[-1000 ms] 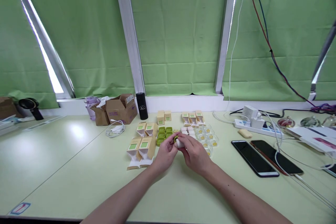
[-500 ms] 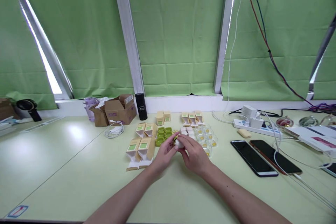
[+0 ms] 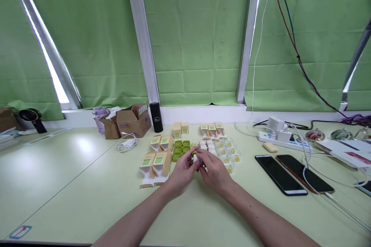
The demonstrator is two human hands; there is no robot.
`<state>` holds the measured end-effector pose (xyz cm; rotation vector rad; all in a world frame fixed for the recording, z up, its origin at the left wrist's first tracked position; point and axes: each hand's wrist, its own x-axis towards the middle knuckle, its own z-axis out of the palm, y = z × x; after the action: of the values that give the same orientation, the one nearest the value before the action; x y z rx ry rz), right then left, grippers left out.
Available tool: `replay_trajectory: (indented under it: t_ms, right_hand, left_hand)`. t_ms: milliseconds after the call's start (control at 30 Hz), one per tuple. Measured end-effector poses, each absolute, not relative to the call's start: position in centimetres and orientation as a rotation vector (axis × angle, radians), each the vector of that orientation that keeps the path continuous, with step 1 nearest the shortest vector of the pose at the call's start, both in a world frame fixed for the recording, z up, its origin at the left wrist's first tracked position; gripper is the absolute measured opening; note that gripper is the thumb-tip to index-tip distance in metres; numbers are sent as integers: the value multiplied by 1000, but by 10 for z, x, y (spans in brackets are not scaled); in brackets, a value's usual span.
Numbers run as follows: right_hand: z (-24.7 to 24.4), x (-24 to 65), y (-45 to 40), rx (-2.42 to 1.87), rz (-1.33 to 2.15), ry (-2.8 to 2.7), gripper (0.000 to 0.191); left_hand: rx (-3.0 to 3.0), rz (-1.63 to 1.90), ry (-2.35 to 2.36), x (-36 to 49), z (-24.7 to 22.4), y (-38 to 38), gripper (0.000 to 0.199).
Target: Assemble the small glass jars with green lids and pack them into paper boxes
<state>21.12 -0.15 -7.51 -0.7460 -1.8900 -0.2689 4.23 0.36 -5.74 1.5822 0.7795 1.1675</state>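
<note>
My left hand (image 3: 183, 170) and my right hand (image 3: 213, 168) meet over the middle of the table, fingers curled round a small white piece (image 3: 195, 158) and a green holder (image 3: 192, 155). Which hand bears which part is partly hidden by the fingers. Just behind my left hand sit green square cups (image 3: 177, 149). White pieces (image 3: 203, 145) lie beyond my right hand, with clear plastic shells (image 3: 228, 151) holding yellow bits to their right. Open cardboard boxes (image 3: 162, 161) stand left of my left hand.
Closed small boxes (image 3: 184, 127) and open ones (image 3: 212, 130) stand farther back. A black bottle (image 3: 156, 117) and brown carton (image 3: 133, 120) are at the back left. Phones (image 3: 280, 175), a power strip (image 3: 285, 141) and loose cables lie at the right.
My fingers have shifted slightly round the small piece, and less of its white surface shows. Both hands stay in nearly the same place.
</note>
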Motion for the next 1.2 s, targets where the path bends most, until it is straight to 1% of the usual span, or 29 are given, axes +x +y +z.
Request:
replay_trajectory:
  t_ms: [200, 367, 633, 1033, 1200]
  right_hand:
    - [-75, 212, -1, -741, -253, -1898, 37]
    - [-76, 212, 0, -736, -234, -1892, 39]
    - [-77, 211, 0, -752, -243, -1891, 36]
    - [-75, 210, 0, -768, -218, -1902, 36]
    - [-76, 211, 0, -758, -185, -1899, 42]
  left_hand:
    - [1552, 1192, 749, 42, -56, 4, 76]
    - [1580, 1206, 768, 43, -53, 2, 75]
    - [1587, 1224, 772, 42, -56, 4, 71]
    - [1629, 1214, 807, 42, -57, 5, 71]
    - [1597, 1224, 771, 43, -61, 8, 75]
